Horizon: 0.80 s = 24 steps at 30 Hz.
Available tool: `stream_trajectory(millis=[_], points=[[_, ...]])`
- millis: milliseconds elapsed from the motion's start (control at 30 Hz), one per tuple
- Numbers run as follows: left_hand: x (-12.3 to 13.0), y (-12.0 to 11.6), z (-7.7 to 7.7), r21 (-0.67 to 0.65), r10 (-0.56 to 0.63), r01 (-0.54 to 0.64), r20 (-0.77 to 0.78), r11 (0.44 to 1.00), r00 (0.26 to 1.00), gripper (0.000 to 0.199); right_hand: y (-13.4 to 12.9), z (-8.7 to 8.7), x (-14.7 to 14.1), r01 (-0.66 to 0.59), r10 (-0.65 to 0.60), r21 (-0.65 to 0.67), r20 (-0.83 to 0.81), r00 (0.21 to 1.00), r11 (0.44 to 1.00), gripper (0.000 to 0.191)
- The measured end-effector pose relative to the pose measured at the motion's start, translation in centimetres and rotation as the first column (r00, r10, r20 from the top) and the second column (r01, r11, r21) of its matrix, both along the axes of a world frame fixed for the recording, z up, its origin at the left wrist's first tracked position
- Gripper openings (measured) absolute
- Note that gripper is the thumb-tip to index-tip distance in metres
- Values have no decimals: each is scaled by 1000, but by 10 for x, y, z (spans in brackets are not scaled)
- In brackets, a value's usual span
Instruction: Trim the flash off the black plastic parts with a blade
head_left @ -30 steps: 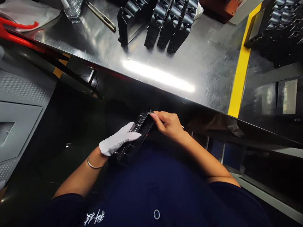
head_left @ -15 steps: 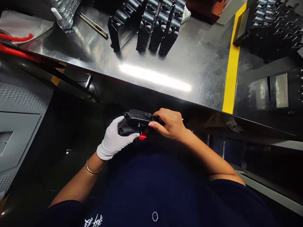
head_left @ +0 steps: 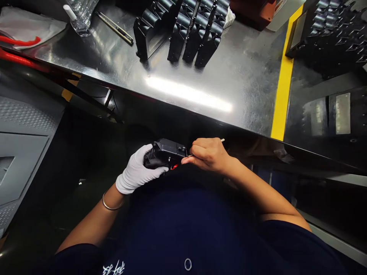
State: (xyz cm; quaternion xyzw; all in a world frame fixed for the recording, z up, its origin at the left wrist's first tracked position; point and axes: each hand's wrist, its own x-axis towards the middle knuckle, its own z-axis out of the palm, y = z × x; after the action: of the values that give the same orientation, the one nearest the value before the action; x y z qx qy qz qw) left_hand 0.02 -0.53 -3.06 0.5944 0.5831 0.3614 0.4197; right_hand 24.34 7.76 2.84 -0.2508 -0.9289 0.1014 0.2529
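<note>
In my gloved left hand is a black moulded plastic part, gripped at its left end between the fingers and thumb. A small red piece shows at the part's lower edge. My bare right hand is closed around a slim tool whose pale end pokes out behind the knuckles. The tool's thin tip meets the right end of the part, by my thumb; most of the tool is hidden in my fist. Both hands are in front of the bench edge.
Several similar black parts stand on the metal bench. Left of them lie a slim pen-like tool and a clear bottle. Yellow tape crosses the bench, with more black parts beyond. A grey cabinet stands left.
My right hand has shifted slightly right and down and turned, so the thin tip shows at the part's right end. The part has tilted a little; less of the red piece shows.
</note>
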Motion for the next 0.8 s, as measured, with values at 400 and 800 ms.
stream_trajectory(millis=[400,800], points=[[10,9,18,-270,22,25,172,963,985,74,-2,3,-4,-3,3,-4,-122,993,1000,52],[-4,6,16,193,-6,3,13,981,1000,42,-9,8,4,142,-148,-102,-56,987,985,23]])
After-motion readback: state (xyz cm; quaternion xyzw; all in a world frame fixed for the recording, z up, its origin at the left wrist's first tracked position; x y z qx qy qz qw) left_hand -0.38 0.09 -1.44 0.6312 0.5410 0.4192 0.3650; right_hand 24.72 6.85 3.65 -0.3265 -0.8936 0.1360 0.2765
